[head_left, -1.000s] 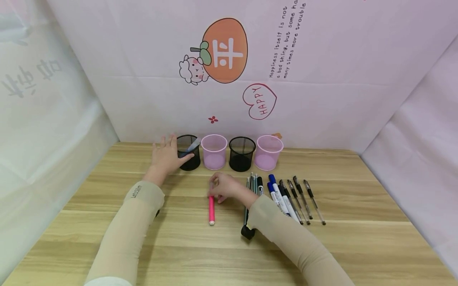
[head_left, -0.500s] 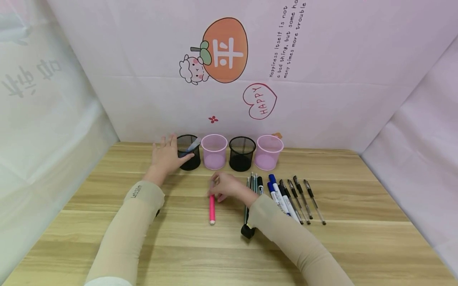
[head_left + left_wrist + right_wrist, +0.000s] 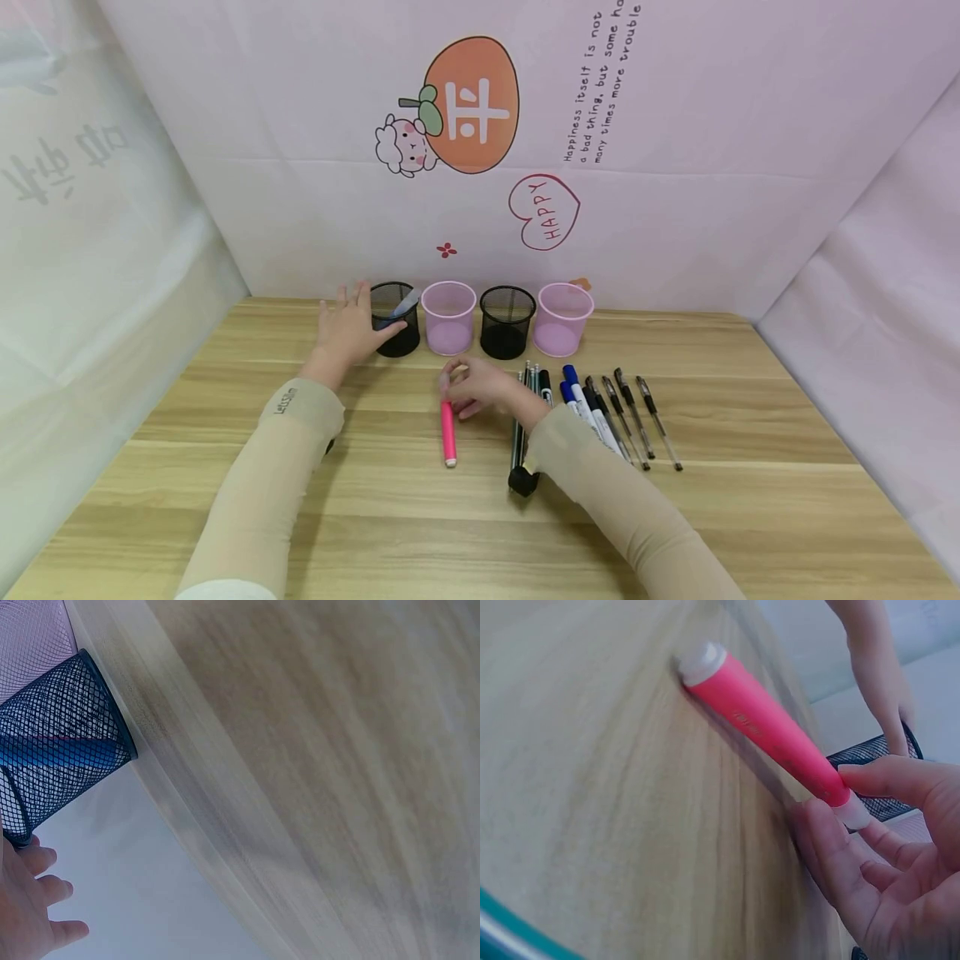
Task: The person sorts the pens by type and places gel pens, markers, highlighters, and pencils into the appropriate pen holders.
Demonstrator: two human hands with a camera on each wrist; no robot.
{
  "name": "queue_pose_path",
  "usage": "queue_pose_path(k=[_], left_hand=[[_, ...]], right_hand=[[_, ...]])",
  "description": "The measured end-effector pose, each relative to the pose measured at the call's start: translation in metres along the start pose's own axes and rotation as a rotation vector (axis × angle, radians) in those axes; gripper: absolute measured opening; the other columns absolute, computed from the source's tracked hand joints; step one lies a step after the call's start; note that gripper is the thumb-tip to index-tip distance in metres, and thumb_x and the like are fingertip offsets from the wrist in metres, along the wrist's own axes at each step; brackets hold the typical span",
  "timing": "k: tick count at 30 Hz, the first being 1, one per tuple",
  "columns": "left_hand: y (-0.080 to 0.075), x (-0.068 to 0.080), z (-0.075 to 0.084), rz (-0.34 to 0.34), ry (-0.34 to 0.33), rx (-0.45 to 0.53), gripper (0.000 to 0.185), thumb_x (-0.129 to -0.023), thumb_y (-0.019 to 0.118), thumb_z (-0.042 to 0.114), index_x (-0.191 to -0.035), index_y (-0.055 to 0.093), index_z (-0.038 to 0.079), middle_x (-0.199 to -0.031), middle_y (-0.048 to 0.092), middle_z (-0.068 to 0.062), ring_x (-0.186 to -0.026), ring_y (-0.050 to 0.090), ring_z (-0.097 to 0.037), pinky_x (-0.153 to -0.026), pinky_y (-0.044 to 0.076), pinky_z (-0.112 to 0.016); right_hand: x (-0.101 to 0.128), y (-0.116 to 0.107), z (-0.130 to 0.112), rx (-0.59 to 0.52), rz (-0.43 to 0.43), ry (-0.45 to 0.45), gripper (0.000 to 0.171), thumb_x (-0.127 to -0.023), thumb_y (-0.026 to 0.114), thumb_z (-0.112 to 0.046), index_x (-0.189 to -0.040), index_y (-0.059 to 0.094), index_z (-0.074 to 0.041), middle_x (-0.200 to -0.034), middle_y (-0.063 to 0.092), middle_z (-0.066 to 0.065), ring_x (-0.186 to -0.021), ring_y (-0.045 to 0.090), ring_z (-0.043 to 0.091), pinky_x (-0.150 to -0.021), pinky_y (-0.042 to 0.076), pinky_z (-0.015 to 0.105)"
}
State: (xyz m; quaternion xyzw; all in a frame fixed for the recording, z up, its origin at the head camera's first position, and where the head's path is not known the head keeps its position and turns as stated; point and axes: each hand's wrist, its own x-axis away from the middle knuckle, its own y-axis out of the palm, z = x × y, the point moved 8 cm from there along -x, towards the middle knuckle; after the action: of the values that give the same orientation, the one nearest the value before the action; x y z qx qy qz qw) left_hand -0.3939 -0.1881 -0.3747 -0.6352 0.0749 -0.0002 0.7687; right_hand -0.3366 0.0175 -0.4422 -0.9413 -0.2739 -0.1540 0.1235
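Note:
At the back left, my left hand (image 3: 348, 327) touches a black mesh pen cup (image 3: 401, 340), its thumb across the front and the other fingers spread at the left side. A blue pen-like thing with a pale end (image 3: 406, 303) leans inside that cup; through the mesh in the left wrist view, its blue body (image 3: 67, 751) shows. My right hand (image 3: 480, 388) pinches a pink marker (image 3: 448, 433) by its far end, between thumb and fingers. In the right wrist view, the pink marker (image 3: 772, 739) slants with its white tip (image 3: 703, 664) close over the wood.
Right of the first cup stand a pink mesh cup (image 3: 450, 333), another black cup (image 3: 507, 337) and another pink cup (image 3: 561, 333). Pencils (image 3: 516, 442), whiteboard markers (image 3: 592, 417) and gel pens (image 3: 660, 425) lie under and beside the right forearm. A printed cloth (image 3: 315, 208) hangs behind.
My right hand has shifted slightly right and away with the pink marker, whose near end has swung a little to the right. The left hand stays on the cup.

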Motion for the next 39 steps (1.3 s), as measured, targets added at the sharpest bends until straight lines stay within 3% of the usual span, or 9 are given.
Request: queue_pose_path(k=[11, 19, 28, 36, 39], left_hand=[[0.001, 0.000, -0.002, -0.005, -0.002, 0.001, 0.106, -0.096, 0.052, 0.069, -0.161, 0.013, -0.006, -0.167, 0.016, -0.026, -0.153, 0.010, -0.048, -0.117, 0.008, -0.072], [0.002, -0.001, -0.003, -0.013, 0.000, 0.005, 0.106, -0.097, 0.052, 0.068, -0.161, 0.012, -0.006, -0.167, 0.014, -0.027, -0.152, 0.009, -0.049, -0.117, 0.005, -0.072], [0.000, 0.000, -0.002, -0.022, 0.004, -0.013, 0.111, -0.094, 0.045, 0.077, -0.161, 0.012, -0.005, -0.167, 0.015, -0.026, -0.152, 0.009, -0.049, -0.117, 0.007, -0.072], [0.000, -0.001, -0.002, -0.011, 0.003, -0.010, 0.108, -0.096, 0.049, 0.072, -0.161, 0.013, -0.006, -0.167, 0.015, -0.026, -0.152, 0.010, -0.049, -0.116, 0.007, -0.072], [0.001, -0.001, -0.002, -0.009, 0.001, -0.004, 0.107, -0.096, 0.051, 0.070, -0.161, 0.013, -0.006, -0.167, 0.015, -0.026, -0.152, 0.009, -0.049, -0.116, 0.006, -0.072]], right_hand=[[0.006, -0.012, -0.010, -0.124, 0.022, -0.034, 0.045, -0.093, 0.063, 0.009, -0.134, 0.046, 0.001, -0.100, 0.068, 0.017, -0.072, 0.071, 0.023, -0.070, 0.063, 0.042], [0.008, -0.021, -0.021, -0.187, 0.022, -0.081, 0.045, -0.093, 0.059, 0.011, -0.133, 0.043, 0.001, -0.100, 0.064, 0.017, -0.076, 0.070, 0.025, -0.072, 0.063, 0.041], [0.011, -0.030, -0.049, -0.264, 0.046, -0.152, 0.044, -0.095, 0.055, 0.013, -0.135, 0.040, 0.000, -0.104, 0.055, 0.017, -0.082, 0.069, 0.027, -0.097, 0.050, 0.060], [0.011, -0.035, -0.070, -0.280, 0.081, -0.184, 0.041, -0.097, 0.058, 0.010, -0.133, 0.043, -0.004, -0.109, 0.055, 0.017, -0.080, 0.070, 0.024, -0.092, 0.056, 0.052], [0.011, -0.037, -0.080, -0.284, 0.112, -0.225, 0.041, -0.099, 0.057, 0.009, -0.135, 0.043, -0.003, -0.106, 0.054, 0.016, -0.079, 0.069, 0.023, -0.093, 0.055, 0.054]])
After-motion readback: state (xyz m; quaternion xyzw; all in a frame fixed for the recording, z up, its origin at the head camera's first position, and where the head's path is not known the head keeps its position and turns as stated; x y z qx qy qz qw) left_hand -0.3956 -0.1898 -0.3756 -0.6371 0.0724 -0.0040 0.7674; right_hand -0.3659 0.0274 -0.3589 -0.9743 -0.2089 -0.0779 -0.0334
